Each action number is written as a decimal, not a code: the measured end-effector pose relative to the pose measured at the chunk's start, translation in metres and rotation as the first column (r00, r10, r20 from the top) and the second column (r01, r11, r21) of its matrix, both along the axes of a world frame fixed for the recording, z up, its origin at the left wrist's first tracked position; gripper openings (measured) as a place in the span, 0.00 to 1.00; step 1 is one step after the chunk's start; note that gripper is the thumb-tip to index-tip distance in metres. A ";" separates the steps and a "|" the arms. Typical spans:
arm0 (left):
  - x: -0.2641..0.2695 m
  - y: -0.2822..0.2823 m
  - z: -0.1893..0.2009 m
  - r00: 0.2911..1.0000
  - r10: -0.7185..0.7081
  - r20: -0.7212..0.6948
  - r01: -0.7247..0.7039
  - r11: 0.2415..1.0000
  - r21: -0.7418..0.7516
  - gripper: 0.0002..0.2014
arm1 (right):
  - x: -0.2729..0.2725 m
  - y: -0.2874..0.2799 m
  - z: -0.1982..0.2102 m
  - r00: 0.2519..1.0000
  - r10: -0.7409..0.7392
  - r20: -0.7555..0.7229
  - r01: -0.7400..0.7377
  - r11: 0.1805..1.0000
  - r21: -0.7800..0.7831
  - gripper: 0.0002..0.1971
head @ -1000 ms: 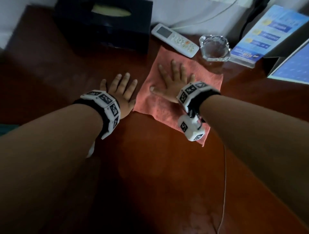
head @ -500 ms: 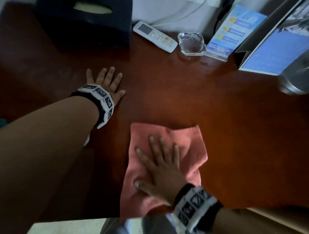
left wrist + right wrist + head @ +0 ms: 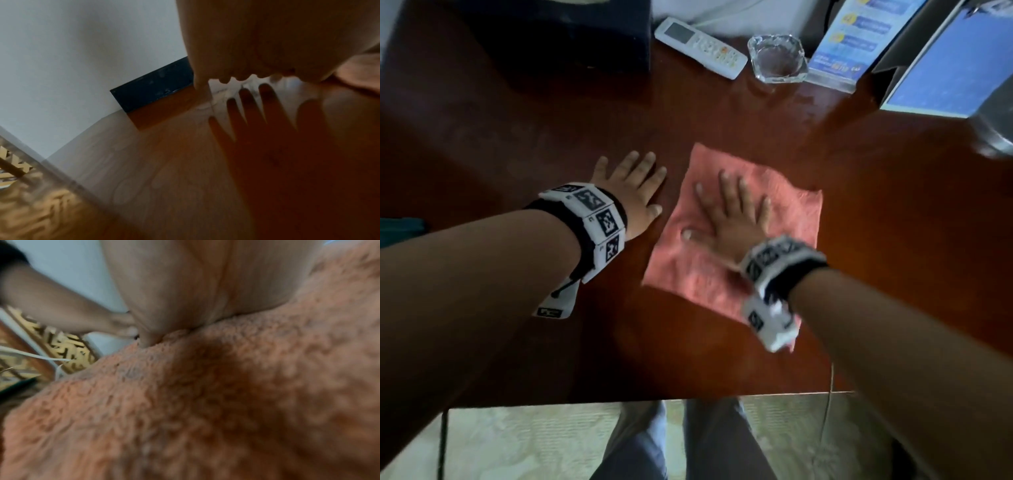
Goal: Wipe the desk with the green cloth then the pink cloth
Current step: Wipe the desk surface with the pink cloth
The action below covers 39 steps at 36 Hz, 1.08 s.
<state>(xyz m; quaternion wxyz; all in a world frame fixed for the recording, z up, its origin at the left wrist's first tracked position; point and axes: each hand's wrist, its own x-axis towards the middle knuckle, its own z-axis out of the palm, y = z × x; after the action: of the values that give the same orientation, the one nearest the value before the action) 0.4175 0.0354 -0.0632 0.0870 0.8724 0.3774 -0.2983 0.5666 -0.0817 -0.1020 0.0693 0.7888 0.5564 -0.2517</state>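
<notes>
The pink cloth (image 3: 787, 212) lies spread flat on the dark red-brown desk (image 3: 722, 113), near its middle. My right hand (image 3: 729, 209) presses on the cloth with straight, spread fingers. In the right wrist view the palm (image 3: 195, 288) bears down on the fuzzy pink cloth (image 3: 226, 394). My left hand (image 3: 633, 185) rests flat on the bare wood just left of the cloth, fingers straight; the left wrist view shows it (image 3: 257, 40) above its own reflection. No green cloth can be made out.
Along the far edge stand a black tissue box (image 3: 544, 34), a white remote (image 3: 702, 48), a glass ashtray (image 3: 777, 58), a blue leaflet stand (image 3: 859, 37) and a screen (image 3: 948, 68). The desk's near edge (image 3: 654, 399) runs above my legs and a patterned floor.
My right hand pulled the pink cloth from the far side near the remote toward the near edge, then pushed it back out to mid-desk. The left hand has stayed flat on the wood.
</notes>
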 end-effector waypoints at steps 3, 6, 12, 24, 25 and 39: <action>-0.001 -0.003 -0.002 0.999 0.030 -0.012 -0.031 0.997 -0.072 0.34 | 0.023 0.026 0.004 0.999 -0.044 0.010 0.044 0.999 -0.025 0.41; -0.001 -0.003 -0.004 0.999 0.037 0.021 -0.035 0.995 -0.091 0.37 | 0.030 0.031 0.007 0.998 -0.060 0.003 0.060 0.998 -0.018 0.41; 0.001 -0.004 -0.007 1.000 0.019 -0.008 -0.020 0.999 -0.050 0.36 | -0.002 -0.025 0.008 0.999 -0.040 0.007 0.039 0.998 0.038 0.40; -0.002 -0.006 -0.018 0.999 0.035 -0.006 -0.035 0.999 -0.008 0.36 | -0.026 -0.140 -0.003 0.999 -0.034 0.020 0.031 0.993 0.113 0.37; -0.002 -0.005 -0.019 0.999 0.033 -0.008 -0.033 0.999 -0.008 0.36 | -0.011 -0.140 -0.004 0.992 -0.118 0.048 0.112 0.989 0.099 0.38; -0.006 -0.003 -0.030 0.997 0.028 0.077 -0.027 1.000 -0.008 0.36 | -0.073 -0.115 0.004 0.969 -0.245 -0.012 0.245 0.967 0.069 0.42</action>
<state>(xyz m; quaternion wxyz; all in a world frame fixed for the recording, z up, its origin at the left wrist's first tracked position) 0.4117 0.0319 -0.0937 0.1084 0.8776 0.3848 -0.2645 0.4934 -0.1963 -0.0984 0.0089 0.8530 0.4634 -0.2400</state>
